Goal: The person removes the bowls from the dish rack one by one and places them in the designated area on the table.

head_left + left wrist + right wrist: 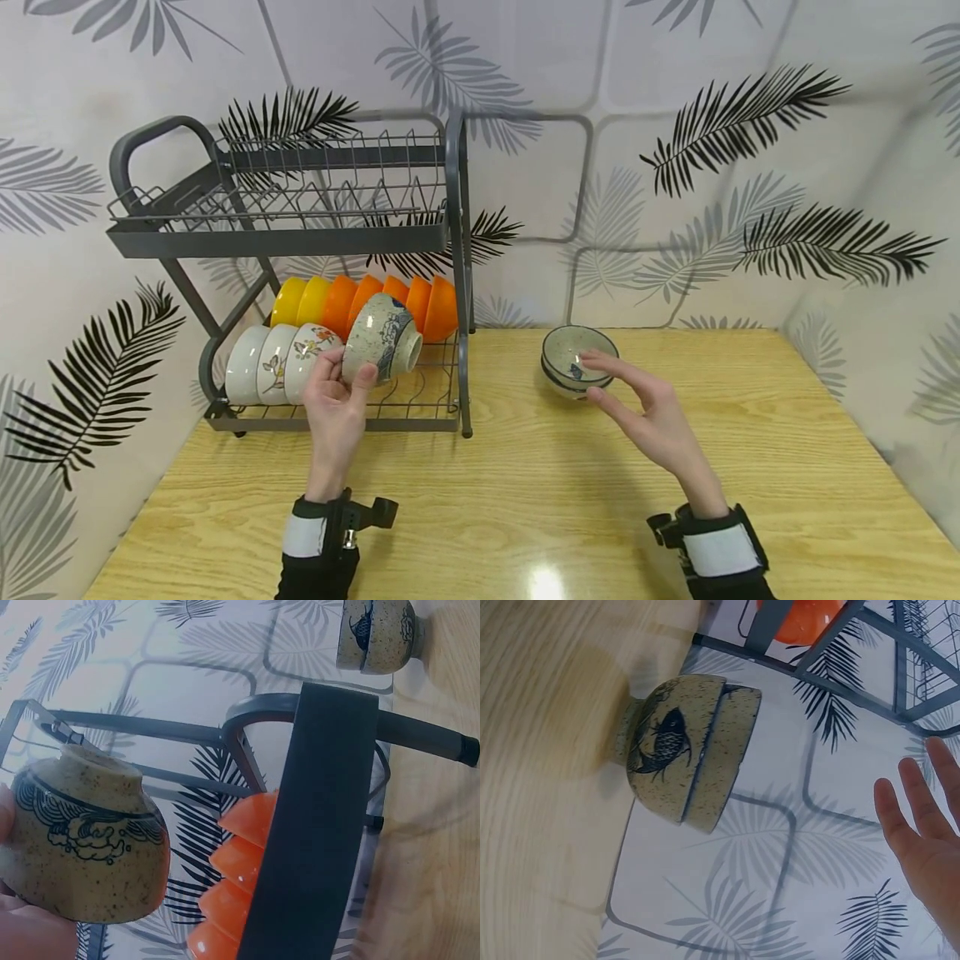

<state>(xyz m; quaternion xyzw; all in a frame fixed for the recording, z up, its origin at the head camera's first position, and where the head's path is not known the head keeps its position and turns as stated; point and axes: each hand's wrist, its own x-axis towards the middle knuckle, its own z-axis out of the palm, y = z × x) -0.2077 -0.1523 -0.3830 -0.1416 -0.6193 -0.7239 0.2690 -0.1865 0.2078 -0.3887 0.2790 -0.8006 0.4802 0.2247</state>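
Note:
My left hand [337, 400] grips a speckled grey-beige bowl [380, 337] with a dark blue pattern, tilted so its foot points right. It is in front of the lower rack shelf, beside the white flowered bowls [303, 358]. In the left wrist view the same bowl [90, 840] shows a wave pattern, with a bit of thumb and fingers at the left edge. Two nested speckled bowls [577, 367] stand upright on the table; the outer one [664, 746] bears a dark fish. Over their right side is my right hand [656, 417], fingers extended and holding nothing.
A two-tier grey dish rack [285, 242] stands at the left against the patterned wall. Yellow bowls [300, 302] and several orange bowls [442, 308] line the back of its lower shelf. Its upper tier [322, 200] has wire slots. Wooden table [480, 500] extends in front and right.

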